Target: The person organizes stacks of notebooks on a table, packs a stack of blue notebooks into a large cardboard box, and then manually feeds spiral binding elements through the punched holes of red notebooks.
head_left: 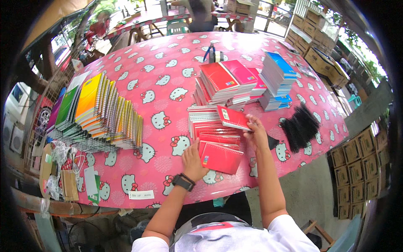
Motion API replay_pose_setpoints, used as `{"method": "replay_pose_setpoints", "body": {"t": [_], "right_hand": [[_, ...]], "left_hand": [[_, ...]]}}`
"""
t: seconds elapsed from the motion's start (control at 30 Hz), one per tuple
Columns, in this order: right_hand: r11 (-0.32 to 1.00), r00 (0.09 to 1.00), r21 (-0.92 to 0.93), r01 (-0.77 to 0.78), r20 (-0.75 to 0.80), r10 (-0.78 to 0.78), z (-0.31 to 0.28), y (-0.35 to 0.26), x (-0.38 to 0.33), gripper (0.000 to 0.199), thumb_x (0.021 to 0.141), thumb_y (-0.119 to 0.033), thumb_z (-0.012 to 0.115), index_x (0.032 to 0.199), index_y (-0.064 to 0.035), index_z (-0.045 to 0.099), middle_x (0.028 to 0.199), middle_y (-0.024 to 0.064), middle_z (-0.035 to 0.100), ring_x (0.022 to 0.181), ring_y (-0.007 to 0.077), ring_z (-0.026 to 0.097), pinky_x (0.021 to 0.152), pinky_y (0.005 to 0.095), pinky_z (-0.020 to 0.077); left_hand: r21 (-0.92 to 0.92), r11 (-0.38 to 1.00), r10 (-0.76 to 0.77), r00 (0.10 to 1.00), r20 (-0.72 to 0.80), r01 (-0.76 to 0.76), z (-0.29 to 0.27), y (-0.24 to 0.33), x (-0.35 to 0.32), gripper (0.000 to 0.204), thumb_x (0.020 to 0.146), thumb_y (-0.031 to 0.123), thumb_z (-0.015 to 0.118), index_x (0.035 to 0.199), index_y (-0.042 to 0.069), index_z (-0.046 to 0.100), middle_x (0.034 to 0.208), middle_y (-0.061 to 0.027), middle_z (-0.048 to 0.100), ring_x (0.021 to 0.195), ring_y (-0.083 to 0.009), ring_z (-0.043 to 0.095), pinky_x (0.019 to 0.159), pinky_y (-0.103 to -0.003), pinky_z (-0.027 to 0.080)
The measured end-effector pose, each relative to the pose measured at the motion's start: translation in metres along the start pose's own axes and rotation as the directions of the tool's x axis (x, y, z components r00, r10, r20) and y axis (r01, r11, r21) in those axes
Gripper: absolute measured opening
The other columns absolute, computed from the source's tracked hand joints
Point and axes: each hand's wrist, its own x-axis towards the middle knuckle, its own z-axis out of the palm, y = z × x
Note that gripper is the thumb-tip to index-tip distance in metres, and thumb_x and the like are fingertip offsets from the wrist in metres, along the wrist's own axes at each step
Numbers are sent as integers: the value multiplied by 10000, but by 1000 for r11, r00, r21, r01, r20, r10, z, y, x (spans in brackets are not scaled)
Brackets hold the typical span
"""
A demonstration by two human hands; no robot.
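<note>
On the pink table cover (pixel 161 84), going left to right, we are listing rows of spiral-bound notebooks (pixel 98 107) in purple, green, yellow and orange, then our left hand (pixel 194 161), which is resting against the left edge of an overlapping row of red notebooks (pixel 221 157), though we are not managing to tell whether it is pinching any. Behind that row we are counting in taller red and pink stacks (pixel 222 77), while one red notebook (pixel 231 117) is sitting over the row's far part, our right hand (pixel 257 131) pinching its right end between thumb and fingers. Farther right we are entering stacked blue notebooks (pixel 279 69) and a heap of black coils (pixel 300 128).
</note>
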Motion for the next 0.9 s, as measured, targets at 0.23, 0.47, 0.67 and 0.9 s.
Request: {"method": "replay_pose_setpoints", "body": {"t": [0.23, 0.47, 0.67, 0.9], "right_hand": [[977, 979, 206, -52, 204, 9, -7, 5, -23, 344, 810, 6, 558, 1150, 15, 503, 984, 109, 594, 827, 178, 623, 697, 236, 504], [815, 928, -543, 202, -160, -337, -12, -14, -15, 176, 841, -239, 637, 764, -82, 621, 521, -50, 491, 454, 23, 392, 442, 179, 280], [913, 988, -377, 157, 64, -143, -10, -57, -80, 176, 824, -229, 645, 739, -78, 621, 644, -71, 518, 554, 25, 413, 506, 205, 293], [464, 955, -843, 272, 178, -237, -40, 52, -151, 789, 645, -215, 802, 1283, -6, 389, 1058, 92, 444, 948, 200, 469, 845, 329, 407]], "left_hand": [[-76, 994, 82, 997, 1, -82, 1, 2, -17, 1323, 493, 458, 828, 1412, -15, 2, 1390, -229, 223, 1288, -380, 223, 1055, -483, 162], [-179, 976, 92, 982, -166, -122, 14, 3, -25, 1273, 494, 438, 839, 1409, -15, 78, 1288, -209, 369, 1106, -352, 397, 959, -458, 289], [-164, 986, 4, 984, -180, -34, 14, 1, -25, 1279, 491, 485, 829, 1412, -1, 85, 1258, -206, 403, 1104, -345, 408, 963, -450, 281], [-138, 990, -64, 982, -180, 39, 16, -2, -18, 1158, 564, 379, 813, 1407, -2, 116, 1251, -199, 412, 1123, -336, 404, 974, -449, 272]]}}
